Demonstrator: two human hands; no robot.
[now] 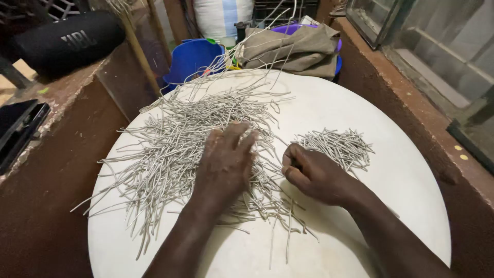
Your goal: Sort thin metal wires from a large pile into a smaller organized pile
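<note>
Left hand (226,162) flat, released, on wire pile (170,149); right hand (311,172) clenched just beside.

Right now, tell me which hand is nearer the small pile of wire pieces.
Right. The right hand sits curled just left of the small pile; the left hand lies flat on the large pile.

Home workshop: wire pieces (175,144), buckets (193,56), rough ledges (62,92)
</note>
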